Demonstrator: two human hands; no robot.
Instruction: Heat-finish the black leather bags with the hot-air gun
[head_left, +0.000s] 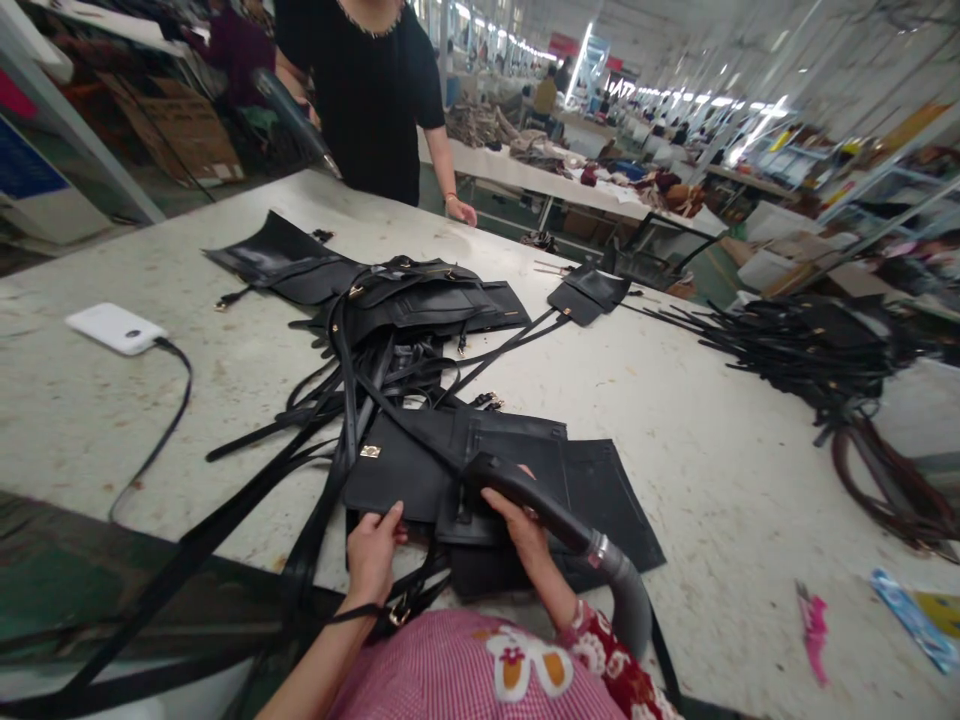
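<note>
Through the head view I have my left hand (373, 550) pinching the near edge of a flat black leather bag panel with a gold clasp (409, 465), which lies by the near edge of the pale, scuffed desk (712, 470). My right hand (523, 530) is wrapped around a black plastic nozzle (559, 515) on a ribbed grey hose (632, 600); its head is over the leather, contact unclear. A heap of black leather pieces and straps (420, 300) sits beyond, toward the desk's far edge.
</note>
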